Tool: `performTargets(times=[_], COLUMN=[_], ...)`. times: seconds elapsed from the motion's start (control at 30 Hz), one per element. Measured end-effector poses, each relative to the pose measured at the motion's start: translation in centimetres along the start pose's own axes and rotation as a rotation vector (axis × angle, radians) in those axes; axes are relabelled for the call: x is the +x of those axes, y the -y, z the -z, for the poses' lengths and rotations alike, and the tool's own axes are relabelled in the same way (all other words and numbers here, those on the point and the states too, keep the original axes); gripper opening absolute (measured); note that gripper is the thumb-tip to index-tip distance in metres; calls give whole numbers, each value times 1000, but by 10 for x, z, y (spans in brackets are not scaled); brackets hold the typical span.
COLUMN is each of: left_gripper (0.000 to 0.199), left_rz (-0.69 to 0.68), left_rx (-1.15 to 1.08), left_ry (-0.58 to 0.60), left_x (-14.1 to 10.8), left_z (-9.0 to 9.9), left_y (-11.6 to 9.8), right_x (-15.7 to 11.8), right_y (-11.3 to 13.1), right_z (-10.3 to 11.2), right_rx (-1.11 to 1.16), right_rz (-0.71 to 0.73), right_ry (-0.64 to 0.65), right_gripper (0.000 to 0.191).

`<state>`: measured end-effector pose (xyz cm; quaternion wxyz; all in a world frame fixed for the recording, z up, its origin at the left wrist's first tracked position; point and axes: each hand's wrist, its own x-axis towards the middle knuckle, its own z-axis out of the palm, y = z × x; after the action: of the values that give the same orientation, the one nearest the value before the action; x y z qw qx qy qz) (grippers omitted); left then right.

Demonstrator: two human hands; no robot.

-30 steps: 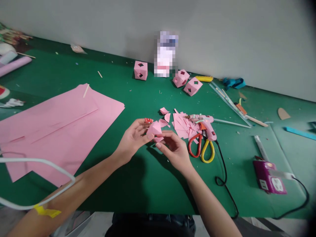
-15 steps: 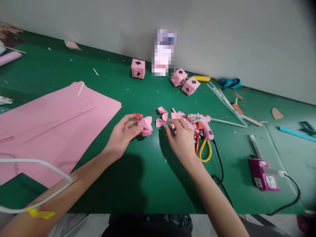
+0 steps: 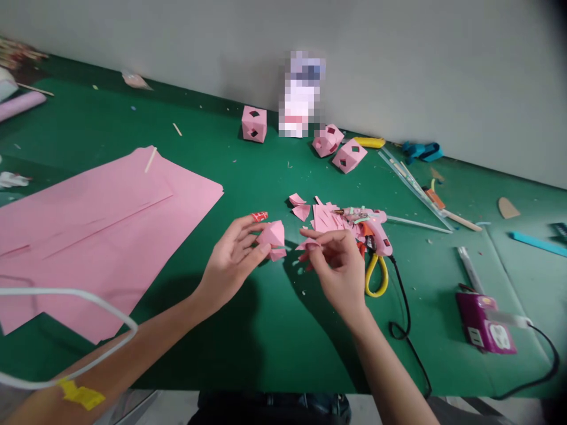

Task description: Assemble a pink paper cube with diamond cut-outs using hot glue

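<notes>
My left hand (image 3: 237,251) is closed around a folded pink paper shape (image 3: 273,237), with a red wrapping on one fingertip. Across a small gap, my right hand (image 3: 339,260) pinches a small pink paper piece (image 3: 306,244) between thumb and fingers. Two curved pink paper pieces (image 3: 301,212) lie just beyond. Beside them is a pile of pink paper strips (image 3: 325,217), and a pink glue gun (image 3: 370,221) rests partly over it with a glue stick (image 3: 419,224) out of its back. Yellow-handled scissors (image 3: 377,277) lie partly hidden below the glue gun.
Three pink paper cubes with cut-out holes, one being this cube (image 3: 254,125), stand near the wall by a blurred upright panel (image 3: 302,94). Large pink sheets (image 3: 133,236) cover the left. A white cable loop (image 3: 88,300) crosses my left forearm. A purple power adapter (image 3: 485,324) sits right.
My right hand has picked up one small pink paper piece from the table and drawn it back toward me. The left hand still holds the folded shape. The view has shifted slightly.
</notes>
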<state>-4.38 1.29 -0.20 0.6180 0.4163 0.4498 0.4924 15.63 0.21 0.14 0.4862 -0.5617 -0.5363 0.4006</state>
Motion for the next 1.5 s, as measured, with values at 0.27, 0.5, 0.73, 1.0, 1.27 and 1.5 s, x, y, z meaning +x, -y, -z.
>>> performTargets(times=[0.27,0.5,0.73,1.0,1.27,1.5], left_gripper=[48,44,44,38,25,26], left_rz=[-73,-48,40,-3,244,306], left_rx=[-9,42,-152,-302,-372,-323], left_ry=[128,139,157,-35,-11,19], left_x=[-10,-13,-8,14,14,9], left_z=[-3,-5,-5,18,9,5], left_y=[3,-6,-7,-16,-16,-13], right_x=[-3,-3,-1,-3,2,-4], right_y=[-1,0,-9,-22,-22,-4], right_z=[4,3,7,-4,-6,-5], right_rx=[330,470,89,-589,-160,507], right_rz=[-16,-109,-3,415,159,-309], right_ry=[68,54,22,310,111,124], right_gripper=[6,16,11,35,14,34])
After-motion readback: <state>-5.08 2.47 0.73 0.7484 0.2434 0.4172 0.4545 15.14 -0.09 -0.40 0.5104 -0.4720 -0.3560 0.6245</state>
